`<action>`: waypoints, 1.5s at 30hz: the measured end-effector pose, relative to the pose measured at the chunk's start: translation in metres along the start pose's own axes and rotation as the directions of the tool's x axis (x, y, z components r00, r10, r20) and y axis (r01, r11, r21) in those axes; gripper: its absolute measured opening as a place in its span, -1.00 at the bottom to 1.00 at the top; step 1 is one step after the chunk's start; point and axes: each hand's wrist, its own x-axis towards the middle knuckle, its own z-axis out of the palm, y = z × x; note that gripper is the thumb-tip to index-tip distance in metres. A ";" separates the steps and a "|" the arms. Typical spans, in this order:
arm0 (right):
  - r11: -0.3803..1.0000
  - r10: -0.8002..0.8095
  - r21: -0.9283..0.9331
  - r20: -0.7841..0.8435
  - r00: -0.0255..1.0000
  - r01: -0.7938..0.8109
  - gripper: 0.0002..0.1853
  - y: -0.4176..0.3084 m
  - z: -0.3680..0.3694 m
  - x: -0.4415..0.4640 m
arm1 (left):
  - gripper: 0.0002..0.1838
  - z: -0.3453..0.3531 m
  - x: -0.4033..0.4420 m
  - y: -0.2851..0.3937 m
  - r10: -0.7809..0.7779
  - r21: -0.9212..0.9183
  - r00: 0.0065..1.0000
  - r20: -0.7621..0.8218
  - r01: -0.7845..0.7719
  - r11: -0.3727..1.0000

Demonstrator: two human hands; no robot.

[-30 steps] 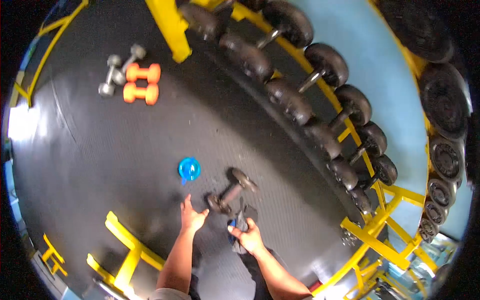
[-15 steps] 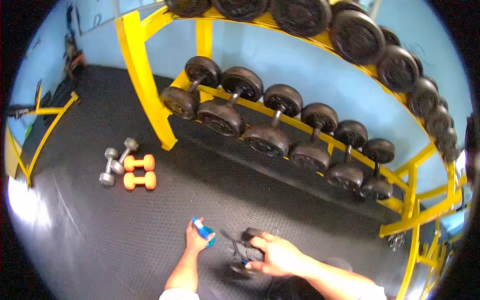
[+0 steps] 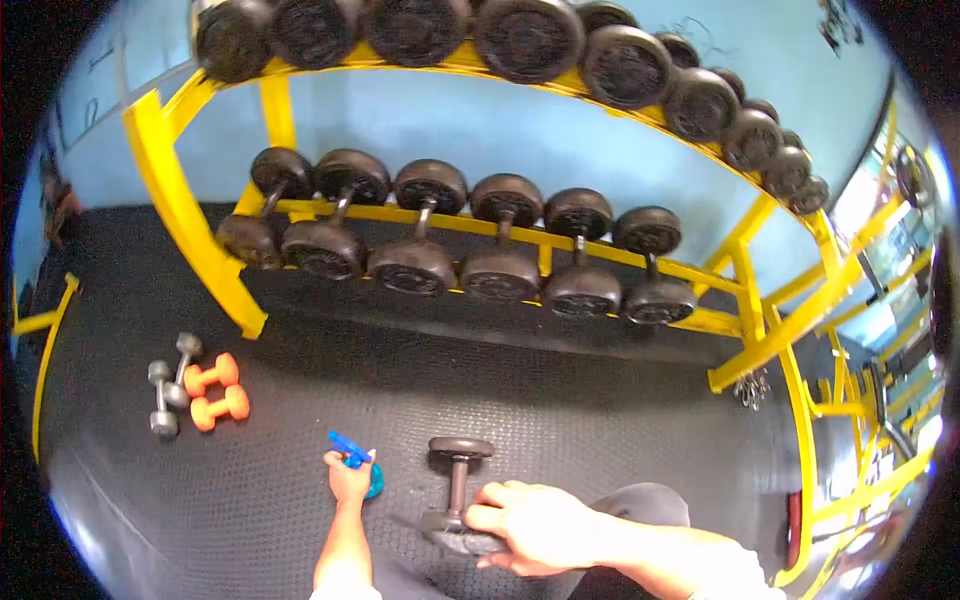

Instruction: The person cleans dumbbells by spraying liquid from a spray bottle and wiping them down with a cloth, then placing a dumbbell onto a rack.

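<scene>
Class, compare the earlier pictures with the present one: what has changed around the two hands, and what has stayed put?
The left hand, empty at first, has taken hold of the blue bottle. The right hand has gone from beside the dumbbell to its nearer end; the gray cloth it held is now hard to make out. The orange dumbbells and gray dumbbells stayed on the mat.

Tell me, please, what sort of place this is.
Most likely a gym: a yellow rack holds two rows of dark dumbbells, and two orange dumbbells lie on the black textured floor.
</scene>
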 end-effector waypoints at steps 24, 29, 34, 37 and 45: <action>0.976 0.186 0.131 -0.091 0.978 -0.174 -0.51 0.042 -0.037 -0.018 | -0.40 -0.001 -0.083 0.101 0.481 -0.709 0.750 0.454 -0.022 0.704; 0.993 0.110 0.096 -0.448 0.887 -0.075 -0.54 0.062 -0.058 -0.033 | -0.50 -0.018 -0.101 0.109 0.398 -0.698 0.753 0.524 0.112 0.707; 0.973 0.229 0.124 -0.410 0.883 -0.195 -0.53 0.064 -0.065 -0.033 | -0.48 -0.036 -0.110 0.105 0.323 -0.170 0.570 0.755 -0.306 0.937; 0.984 0.164 0.127 -0.342 0.925 -0.127 -0.53 0.063 -0.059 -0.032 | -0.47 -0.037 -0.125 0.109 0.323 -0.139 0.507 0.799 -0.368 0.920; 0.983 0.184 0.072 -0.342 0.922 -0.170 -0.49 0.051 -0.056 -0.026 | -0.48 -0.020 -0.122 0.096 0.331 -0.126 0.642 0.692 -0.344 0.931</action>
